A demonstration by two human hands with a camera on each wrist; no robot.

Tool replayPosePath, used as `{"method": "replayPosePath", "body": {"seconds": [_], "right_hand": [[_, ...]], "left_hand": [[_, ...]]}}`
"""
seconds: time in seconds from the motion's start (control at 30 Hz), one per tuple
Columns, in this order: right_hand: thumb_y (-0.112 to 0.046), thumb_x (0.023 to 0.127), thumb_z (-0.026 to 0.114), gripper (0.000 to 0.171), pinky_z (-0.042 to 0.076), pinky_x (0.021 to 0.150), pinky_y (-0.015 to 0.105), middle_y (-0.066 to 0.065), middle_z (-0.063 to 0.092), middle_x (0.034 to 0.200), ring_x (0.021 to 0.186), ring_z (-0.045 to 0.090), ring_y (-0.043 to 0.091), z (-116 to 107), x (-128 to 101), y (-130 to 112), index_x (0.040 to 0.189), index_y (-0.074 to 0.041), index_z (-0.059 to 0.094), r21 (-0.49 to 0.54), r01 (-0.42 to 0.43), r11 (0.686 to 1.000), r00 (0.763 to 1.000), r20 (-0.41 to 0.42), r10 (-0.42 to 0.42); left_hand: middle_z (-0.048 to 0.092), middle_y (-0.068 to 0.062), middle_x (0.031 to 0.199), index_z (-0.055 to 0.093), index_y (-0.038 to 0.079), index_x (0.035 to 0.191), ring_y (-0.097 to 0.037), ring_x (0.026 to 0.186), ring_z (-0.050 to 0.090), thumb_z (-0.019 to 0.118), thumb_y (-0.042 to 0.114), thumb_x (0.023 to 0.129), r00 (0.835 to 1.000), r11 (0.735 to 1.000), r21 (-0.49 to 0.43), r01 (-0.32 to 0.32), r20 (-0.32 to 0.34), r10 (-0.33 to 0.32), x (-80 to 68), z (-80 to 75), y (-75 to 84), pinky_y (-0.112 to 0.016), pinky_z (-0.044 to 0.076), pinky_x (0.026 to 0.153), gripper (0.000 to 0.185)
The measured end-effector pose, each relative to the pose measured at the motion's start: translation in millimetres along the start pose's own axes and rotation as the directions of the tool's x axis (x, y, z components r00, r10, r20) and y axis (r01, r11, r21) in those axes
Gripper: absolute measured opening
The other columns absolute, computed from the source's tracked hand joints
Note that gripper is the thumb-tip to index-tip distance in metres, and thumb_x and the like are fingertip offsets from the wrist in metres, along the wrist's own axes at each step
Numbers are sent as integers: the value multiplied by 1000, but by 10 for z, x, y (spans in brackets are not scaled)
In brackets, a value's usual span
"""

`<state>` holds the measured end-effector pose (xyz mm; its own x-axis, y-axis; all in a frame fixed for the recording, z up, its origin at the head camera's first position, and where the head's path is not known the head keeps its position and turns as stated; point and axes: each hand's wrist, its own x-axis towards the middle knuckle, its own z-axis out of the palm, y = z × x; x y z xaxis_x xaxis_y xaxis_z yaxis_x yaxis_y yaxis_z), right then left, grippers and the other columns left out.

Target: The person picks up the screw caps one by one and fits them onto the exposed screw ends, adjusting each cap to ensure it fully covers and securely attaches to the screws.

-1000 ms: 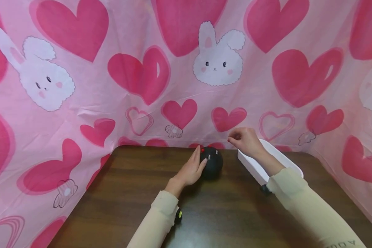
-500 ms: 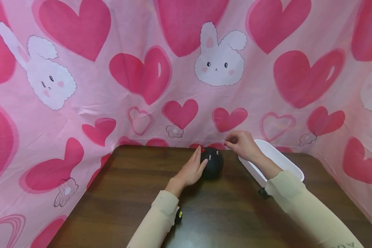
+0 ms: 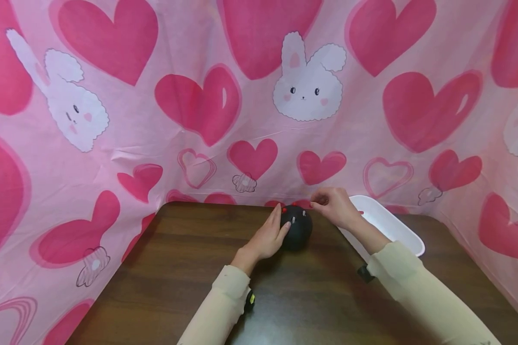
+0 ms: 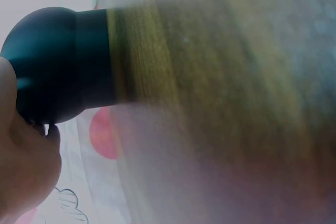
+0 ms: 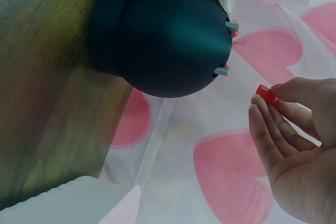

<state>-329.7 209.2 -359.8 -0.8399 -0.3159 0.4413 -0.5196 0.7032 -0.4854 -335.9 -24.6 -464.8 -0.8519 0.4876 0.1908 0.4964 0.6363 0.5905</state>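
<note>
A black ball-shaped object (image 3: pixel 298 232) with a narrower cylindrical base stands on the table. Threaded metal studs (image 5: pixel 222 71) stick out of its top, and small red pieces (image 3: pixel 284 210) sit near them. My left hand (image 3: pixel 264 235) rests against its left side, fingers straight and thumb across the front. Between thumb and fingertips, my right hand (image 3: pixel 335 207) pinches a small red cap (image 5: pixel 266 94). In the right wrist view this cap is a short way from the studs, apart from them.
A white tray (image 3: pixel 407 235) lies right of the ball, partly behind my right forearm, with something red (image 3: pixel 361 212) in it. The brown wooden table (image 3: pixel 190 268) ends at a pink heart-patterned cloth (image 3: pixel 259 120) behind.
My right hand has moved left and slightly down from over the tray, bringing the red cap closer to the ball's top. The left hand stays on the ball.
</note>
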Motion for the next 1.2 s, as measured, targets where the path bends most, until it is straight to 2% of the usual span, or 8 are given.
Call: {"method": "replayPosePath", "body": {"seconds": [0.23, 0.63, 0.77, 1.2], "right_hand": [[-7, 88, 78, 9, 62, 80, 45, 8, 77, 88, 80, 74, 24, 34, -3, -35, 96, -5, 79, 14, 2, 1000, 1000, 10, -2], [-9, 87, 80, 7, 62, 76, 43, 5, 76, 82, 74, 71, 19, 103, 0, -71, 90, -3, 78, 46, 53, 998, 999, 3, -53], [-5, 87, 79, 7, 63, 75, 42, 5, 76, 83, 74, 71, 19, 127, -7, -89, 93, -2, 79, 71, 52, 996, 998, 24, -54], [-6, 88, 79, 12, 63, 79, 41, 7, 77, 91, 80, 72, 20, 178, -30, -139, 100, -3, 79, 130, 52, 990, 995, 82, -63]], "left_hand": [[6, -10, 173, 4, 2, 164, -23, 158, 13, 34, 48, 109, 1000, 1000, -11, 4, 7, -4, -10, -14, 13, -41, 18, 126, 77], [6, -11, 172, 4, 2, 164, -23, 158, 12, 33, 48, 110, 1000, 1000, -8, 2, 2, -2, -9, -18, 22, -40, 17, 126, 77], [6, -11, 172, 4, 2, 164, -23, 158, 12, 34, 48, 110, 1000, 1000, -14, 8, 7, -8, -21, -15, 29, -40, 17, 126, 77], [7, -12, 172, 4, 1, 164, -25, 158, 13, 34, 47, 110, 1000, 1000, -12, 5, 0, -5, -20, -10, 32, -42, 18, 126, 77]]}}
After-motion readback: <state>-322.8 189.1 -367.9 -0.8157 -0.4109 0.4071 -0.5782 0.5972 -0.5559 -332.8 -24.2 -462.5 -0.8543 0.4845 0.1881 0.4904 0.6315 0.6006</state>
